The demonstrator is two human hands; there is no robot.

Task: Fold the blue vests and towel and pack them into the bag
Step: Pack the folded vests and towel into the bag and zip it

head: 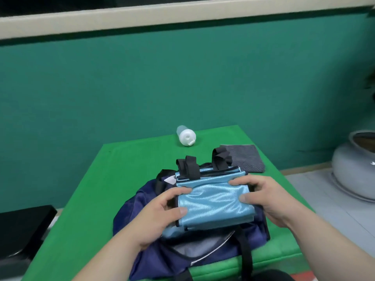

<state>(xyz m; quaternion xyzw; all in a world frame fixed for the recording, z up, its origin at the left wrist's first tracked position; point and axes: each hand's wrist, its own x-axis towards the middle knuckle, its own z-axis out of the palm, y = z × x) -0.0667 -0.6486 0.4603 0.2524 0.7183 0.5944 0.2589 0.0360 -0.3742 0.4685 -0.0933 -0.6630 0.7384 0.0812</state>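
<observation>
While both hands hold it over the open navy bag [129,218], the folded stack of blue vests [215,201] lies with its long axis from 9 to 3 o'clock, its black straps [190,168] toward 12. The left hand [158,218] grips its 9 o'clock end and the right hand [269,199] its 3 o'clock end, thumbs and fingertips curled onto the top face. On the green table [91,199], a folded grey towel [246,158] lies at 1 o'clock and a white bottle [185,135] at 12.

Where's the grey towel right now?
In the head view, the grey towel lies flat on the far right part of the green table, just behind the navy bag and to the right of the white bottle.
</observation>
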